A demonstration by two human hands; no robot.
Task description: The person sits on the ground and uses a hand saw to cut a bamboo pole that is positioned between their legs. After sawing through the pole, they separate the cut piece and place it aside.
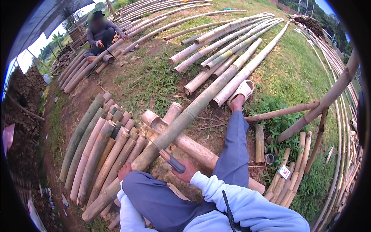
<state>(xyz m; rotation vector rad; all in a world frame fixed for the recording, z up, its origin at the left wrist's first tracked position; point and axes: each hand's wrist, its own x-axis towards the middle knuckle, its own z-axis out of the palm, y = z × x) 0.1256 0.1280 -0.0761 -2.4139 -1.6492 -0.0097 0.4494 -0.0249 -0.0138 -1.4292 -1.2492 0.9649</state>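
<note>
A long green bamboo pole (176,123) slants from the lower left to the upper right, crossing over a thick pale bamboo log (197,149). My right hand (188,171) grips a handsaw (176,165) by its dark handle. Its thin blade, seen almost edge on, lies at the pole; whether it is in a cut, I cannot tell. Beside my bent left knee, my left hand (124,171) is closed on the pole's left side, its fingers partly hidden. My right foot, in a pale clog (244,89), rests on a neighbouring pole (228,92).
Cut bamboo lengths (92,150) lie stacked at the left. Long poles (216,50) spread over the grass ahead. Another person (101,33) sits at the upper left among poles, holding a tool. On the right stand a bamboo frame (328,100) and short pieces bearing a small box (284,172).
</note>
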